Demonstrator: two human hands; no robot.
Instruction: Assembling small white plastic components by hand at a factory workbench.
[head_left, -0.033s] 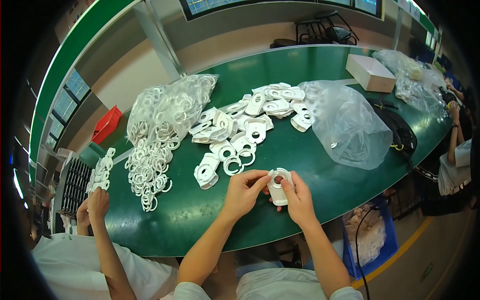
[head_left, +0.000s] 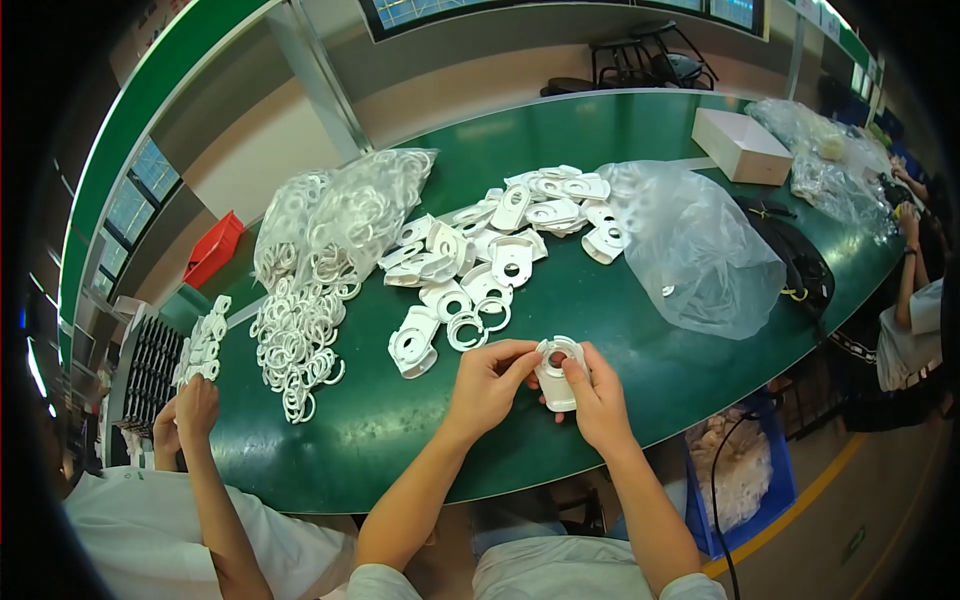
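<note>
Over the near edge of the green table, both hands hold a white plastic housing [head_left: 559, 391] with a round opening at its top. My right hand [head_left: 598, 395] grips it from the right, thumb lying across its face beside the opening. My left hand [head_left: 492, 385] is closed, thumb and forefinger pinching the upper left of the rim. A pale ring shape lines the opening; whether it is a separate ring I cannot tell. Just beyond my left hand are loose white rings [head_left: 466, 331] and a housing lying on its own [head_left: 412, 342].
More housings [head_left: 512, 262] are heaped mid-table. Left stand a ring pile [head_left: 297, 335] and a bag of rings [head_left: 350, 205]; right, a clear plastic bag [head_left: 700, 260] and white box [head_left: 741, 147]. A co-worker's hand [head_left: 197, 405] works at far left. A blue crate [head_left: 783, 470] sits below the edge.
</note>
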